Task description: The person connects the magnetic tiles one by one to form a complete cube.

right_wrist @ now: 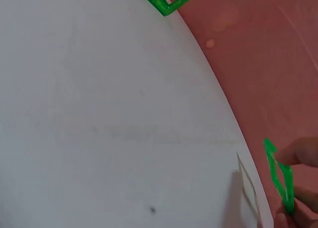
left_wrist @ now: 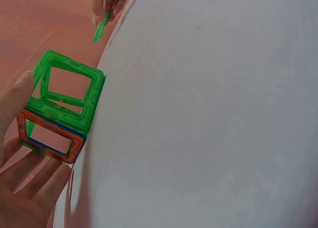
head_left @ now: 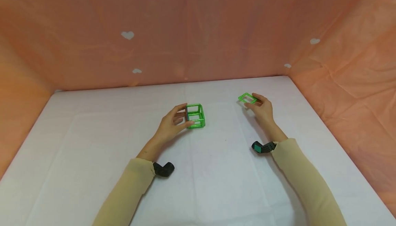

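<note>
My left hand grips a small cube built of square magnetic tiles, its thumb on one side and fingers on the other. Most of the cube's frames are green with open middles; an orange-red tile with a blue edge beside it forms the side facing the palm. Farther right and a little higher in the head view, my right hand pinches a single green square tile between thumb and fingers. This tile is held apart from the cube, its shadow falling on the white cloth below.
A white cloth covers the table. Orange fabric with white hearts rises as a wall along the back and both sides. Black wrist cameras are strapped at both cuffs.
</note>
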Action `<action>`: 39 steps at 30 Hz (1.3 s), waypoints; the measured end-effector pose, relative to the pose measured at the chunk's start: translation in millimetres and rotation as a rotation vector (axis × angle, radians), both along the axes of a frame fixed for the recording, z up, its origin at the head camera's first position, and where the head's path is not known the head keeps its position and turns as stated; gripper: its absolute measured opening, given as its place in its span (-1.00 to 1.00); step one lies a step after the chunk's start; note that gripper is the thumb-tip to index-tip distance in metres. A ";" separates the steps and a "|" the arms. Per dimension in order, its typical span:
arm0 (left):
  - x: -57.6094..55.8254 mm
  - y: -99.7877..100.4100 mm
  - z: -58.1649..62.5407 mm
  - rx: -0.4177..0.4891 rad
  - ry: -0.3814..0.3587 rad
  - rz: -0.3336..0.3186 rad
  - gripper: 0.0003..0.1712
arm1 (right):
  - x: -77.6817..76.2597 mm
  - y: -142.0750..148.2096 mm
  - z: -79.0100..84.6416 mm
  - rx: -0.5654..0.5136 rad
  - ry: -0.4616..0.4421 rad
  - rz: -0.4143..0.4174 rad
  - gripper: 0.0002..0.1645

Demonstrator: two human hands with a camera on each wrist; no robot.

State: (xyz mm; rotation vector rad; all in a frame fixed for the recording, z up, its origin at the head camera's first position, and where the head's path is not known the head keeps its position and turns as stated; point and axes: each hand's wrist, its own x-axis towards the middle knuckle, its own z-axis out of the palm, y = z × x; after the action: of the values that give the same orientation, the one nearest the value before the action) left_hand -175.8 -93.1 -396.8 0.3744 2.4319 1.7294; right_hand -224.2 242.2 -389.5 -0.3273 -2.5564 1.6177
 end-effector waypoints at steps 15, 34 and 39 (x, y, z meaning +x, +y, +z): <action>-4.0 -1.2 2.6 -0.010 0.058 0.001 -0.17 | -1.9 -25.1 3.4 -0.128 0.031 0.186 -0.27; -2.0 4.1 1.1 0.007 0.055 -0.018 -0.18 | 2.3 -42.7 2.7 -0.250 0.147 0.432 -0.31; -3.1 3.6 0.7 0.010 0.055 -0.022 -0.17 | 3.4 -49.5 3.8 -0.241 0.152 0.456 -0.31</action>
State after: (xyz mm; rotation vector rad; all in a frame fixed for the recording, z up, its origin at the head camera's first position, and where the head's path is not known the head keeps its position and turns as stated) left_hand -178.9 -89.5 -396.1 0.4540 2.4480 1.7464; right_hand -220.9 192.7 -385.6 0.3808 -2.4412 2.0111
